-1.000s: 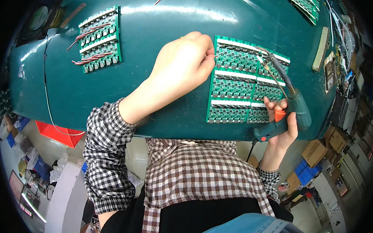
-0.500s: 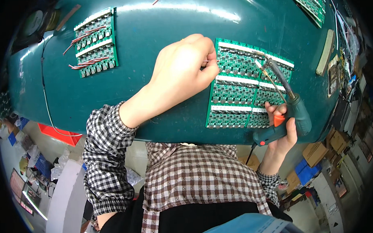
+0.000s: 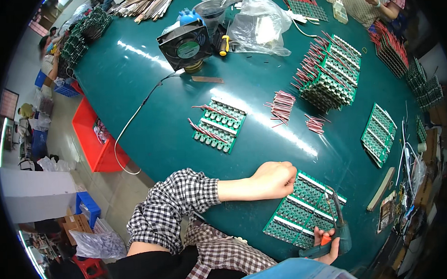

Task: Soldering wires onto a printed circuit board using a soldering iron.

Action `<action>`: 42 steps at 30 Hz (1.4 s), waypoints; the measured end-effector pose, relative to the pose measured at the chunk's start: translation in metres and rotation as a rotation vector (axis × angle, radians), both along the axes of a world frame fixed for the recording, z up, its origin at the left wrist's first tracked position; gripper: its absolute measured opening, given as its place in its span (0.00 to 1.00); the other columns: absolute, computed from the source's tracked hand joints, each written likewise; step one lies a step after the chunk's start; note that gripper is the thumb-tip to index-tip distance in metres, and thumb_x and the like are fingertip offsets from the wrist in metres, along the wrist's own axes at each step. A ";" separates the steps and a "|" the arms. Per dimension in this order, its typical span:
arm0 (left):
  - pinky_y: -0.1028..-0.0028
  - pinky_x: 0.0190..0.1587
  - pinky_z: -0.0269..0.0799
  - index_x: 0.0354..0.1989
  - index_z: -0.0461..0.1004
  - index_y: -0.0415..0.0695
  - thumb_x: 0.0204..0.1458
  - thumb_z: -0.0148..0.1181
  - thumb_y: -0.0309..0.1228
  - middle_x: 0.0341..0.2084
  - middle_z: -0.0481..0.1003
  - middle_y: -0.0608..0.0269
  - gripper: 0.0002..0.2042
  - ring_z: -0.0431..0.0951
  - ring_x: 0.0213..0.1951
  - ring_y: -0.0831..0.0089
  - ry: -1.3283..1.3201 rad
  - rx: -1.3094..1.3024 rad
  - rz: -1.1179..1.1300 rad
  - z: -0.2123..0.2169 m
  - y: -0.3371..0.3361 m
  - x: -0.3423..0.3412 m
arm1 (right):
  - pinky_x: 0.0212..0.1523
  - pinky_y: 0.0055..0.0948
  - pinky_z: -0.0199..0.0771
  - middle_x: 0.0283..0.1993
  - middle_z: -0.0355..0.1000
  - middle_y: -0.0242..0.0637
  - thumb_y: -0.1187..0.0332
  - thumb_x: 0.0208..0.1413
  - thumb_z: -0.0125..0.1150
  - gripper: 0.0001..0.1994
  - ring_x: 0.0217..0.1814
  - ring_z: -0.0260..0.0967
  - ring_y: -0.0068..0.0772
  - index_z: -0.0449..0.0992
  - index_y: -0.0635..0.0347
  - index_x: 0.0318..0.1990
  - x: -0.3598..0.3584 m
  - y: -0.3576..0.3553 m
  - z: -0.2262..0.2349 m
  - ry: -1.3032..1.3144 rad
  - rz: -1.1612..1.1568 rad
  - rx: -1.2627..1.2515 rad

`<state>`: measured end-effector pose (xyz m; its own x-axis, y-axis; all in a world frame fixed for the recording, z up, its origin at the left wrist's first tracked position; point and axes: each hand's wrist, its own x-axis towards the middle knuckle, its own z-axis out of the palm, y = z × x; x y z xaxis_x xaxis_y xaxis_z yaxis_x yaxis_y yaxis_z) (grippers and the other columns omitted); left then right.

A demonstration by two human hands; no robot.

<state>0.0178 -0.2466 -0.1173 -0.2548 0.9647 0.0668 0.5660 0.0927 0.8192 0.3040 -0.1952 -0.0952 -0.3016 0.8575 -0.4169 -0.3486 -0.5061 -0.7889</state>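
Observation:
My left hand (image 3: 275,180) is closed in a pinch at the upper left edge of a green circuit board panel (image 3: 285,223). Its fingertips are turned away now; half a second ago a thin wire showed between them. In my right hand (image 3: 331,254) is a dark green soldering gun (image 3: 343,236) with an orange trigger. A finger lies by that trigger, and the gun's tip and curved feed tube reach over the right part of the panel. The panel lies flat, with white strips across rows of small parts.
Farther left lies a board with red wires (image 3: 220,124). Beyond are wire bundles (image 3: 282,108), a tall stack of boards (image 3: 329,77), a black fan (image 3: 185,45) and a plastic bag (image 3: 261,25). Another panel (image 3: 379,134) lies right. A red bin (image 3: 93,139) stands beyond the left edge; another person sits across.
The view has swung up and left, bringing the far table, fan and board stack into sight. Both hands stay at the same panel, the soldering gun still in the right.

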 end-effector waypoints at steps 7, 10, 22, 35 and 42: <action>0.64 0.29 0.67 0.21 0.68 0.42 0.39 0.57 0.28 0.21 0.70 0.59 0.05 0.73 0.26 0.60 -0.011 -0.018 -0.021 -0.001 0.005 -0.004 | 0.56 0.45 0.64 0.31 0.69 0.39 0.62 0.53 0.54 0.14 0.40 0.69 0.37 0.66 0.64 0.38 -0.006 0.003 0.003 -0.001 0.010 -0.001; 0.64 0.28 0.67 0.21 0.68 0.42 0.39 0.57 0.28 0.21 0.70 0.59 0.05 0.73 0.26 0.60 -0.016 -0.017 -0.024 -0.001 0.007 -0.004 | 0.56 0.45 0.64 0.31 0.70 0.40 0.62 0.53 0.54 0.14 0.40 0.69 0.37 0.66 0.64 0.39 -0.005 0.006 0.001 0.015 0.009 -0.005; 0.64 0.28 0.68 0.22 0.68 0.42 0.39 0.56 0.28 0.21 0.71 0.59 0.04 0.73 0.26 0.60 0.017 -0.024 -0.032 -0.002 0.002 0.005 | 0.56 0.46 0.64 0.32 0.70 0.40 0.61 0.54 0.54 0.15 0.40 0.70 0.37 0.66 0.65 0.39 0.008 0.001 -0.003 0.068 0.019 0.002; 0.70 0.28 0.70 0.23 0.70 0.42 0.40 0.56 0.28 0.22 0.71 0.59 0.04 0.75 0.25 0.66 0.058 -0.071 -0.023 -0.002 0.015 -0.010 | 0.45 0.43 0.73 0.35 0.69 0.44 0.61 0.53 0.55 0.20 0.40 0.71 0.40 0.64 0.70 0.45 -0.006 0.007 0.010 0.062 0.130 -0.002; 0.75 0.24 0.66 0.23 0.68 0.40 0.39 0.56 0.24 0.20 0.69 0.63 0.03 0.71 0.21 0.73 0.040 -0.059 -0.027 -0.004 0.011 0.001 | 0.30 0.31 0.80 0.36 0.69 0.48 0.64 0.52 0.55 0.20 0.35 0.73 0.42 0.65 0.74 0.46 -0.001 -0.013 0.014 -0.124 0.134 0.088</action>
